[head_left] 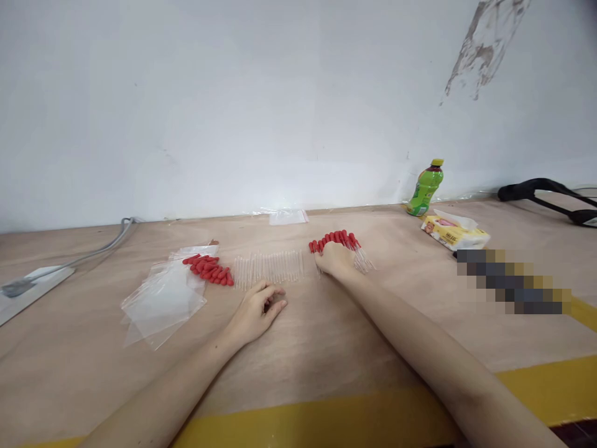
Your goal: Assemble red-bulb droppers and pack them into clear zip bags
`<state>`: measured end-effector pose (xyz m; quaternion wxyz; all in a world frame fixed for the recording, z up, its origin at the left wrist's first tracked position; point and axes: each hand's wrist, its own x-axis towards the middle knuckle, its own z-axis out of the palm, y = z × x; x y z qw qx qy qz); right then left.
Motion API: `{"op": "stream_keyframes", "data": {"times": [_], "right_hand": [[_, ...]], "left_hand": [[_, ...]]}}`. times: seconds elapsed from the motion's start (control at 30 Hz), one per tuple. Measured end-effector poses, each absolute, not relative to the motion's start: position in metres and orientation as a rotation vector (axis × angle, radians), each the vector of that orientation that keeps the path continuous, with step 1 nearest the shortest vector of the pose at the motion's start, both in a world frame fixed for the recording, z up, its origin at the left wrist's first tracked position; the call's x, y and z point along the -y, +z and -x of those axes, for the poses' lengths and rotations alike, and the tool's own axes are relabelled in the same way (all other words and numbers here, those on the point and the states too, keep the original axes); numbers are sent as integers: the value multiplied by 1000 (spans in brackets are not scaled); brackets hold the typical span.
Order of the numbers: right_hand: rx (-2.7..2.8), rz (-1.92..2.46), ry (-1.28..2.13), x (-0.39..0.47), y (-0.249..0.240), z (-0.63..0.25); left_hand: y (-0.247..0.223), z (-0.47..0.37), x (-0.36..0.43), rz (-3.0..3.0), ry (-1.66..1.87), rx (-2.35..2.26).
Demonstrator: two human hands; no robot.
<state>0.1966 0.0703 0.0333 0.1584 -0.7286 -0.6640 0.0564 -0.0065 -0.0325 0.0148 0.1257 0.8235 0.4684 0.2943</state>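
My left hand (258, 308) rests on the table with its thumb and fingers apart and nothing between them. Just beyond it lies a row of thin clear tubes (268, 266), side by side. To the left of that row is a heap of red rubber bulbs (208, 270), partly on clear plastic bags (163, 305). My right hand (336, 259) is over a group of thin clear sticks with red tops (345, 236). Its fingers are curled down among them, and the fingertips are mostly hidden, so what they pinch cannot be made out.
A green bottle with a yellow cap (425, 188) stands by the wall, near a yellow tissue pack (454, 231). A small clear bag (289, 216) lies at the back. A grey cable (100, 252) runs along the left; a black frame-like object (550, 193) lies far right.
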Motion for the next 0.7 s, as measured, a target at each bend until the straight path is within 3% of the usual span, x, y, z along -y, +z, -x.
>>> {"op": "stream_keyframes", "data": {"times": [0.37, 0.5, 0.7], "right_hand": [[1976, 2042, 100, -63, 39, -189], [2076, 1949, 76, -58, 41, -175], [2122, 1999, 145, -61, 41, -155]], "left_hand": [[15, 10, 32, -2476, 889, -1422], [26, 35, 20, -2512, 1050, -1852], [47, 87, 9, -2319, 818, -2431]]}}
